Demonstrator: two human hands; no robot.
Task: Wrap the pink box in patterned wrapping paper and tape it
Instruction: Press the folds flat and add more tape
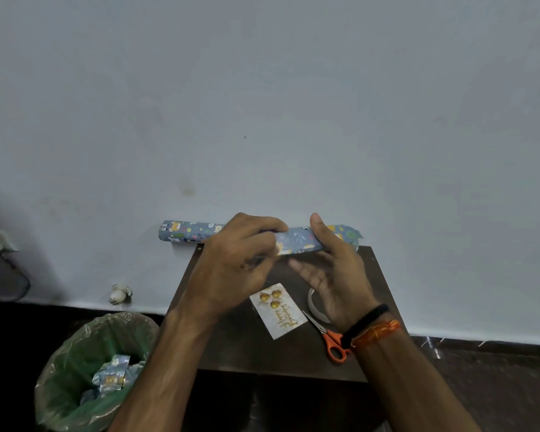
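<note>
The roll of blue patterned wrapping paper lies along the table's far edge, against the wall. My left hand has its fingers curled over the middle of the roll and pinches at the paper's edge. My right hand is just to the right, thumb up against the roll and fingers held straight below it. The pale pink box, with gold balls and gold lettering on top, lies flat on the dark table under my hands. A tape roll sits partly hidden beneath my right hand.
Orange-handled scissors lie beside my right wrist near the table's right side. A bin lined with a green bag stands on the floor to the left, holding scraps of patterned paper. The wall is directly behind the table.
</note>
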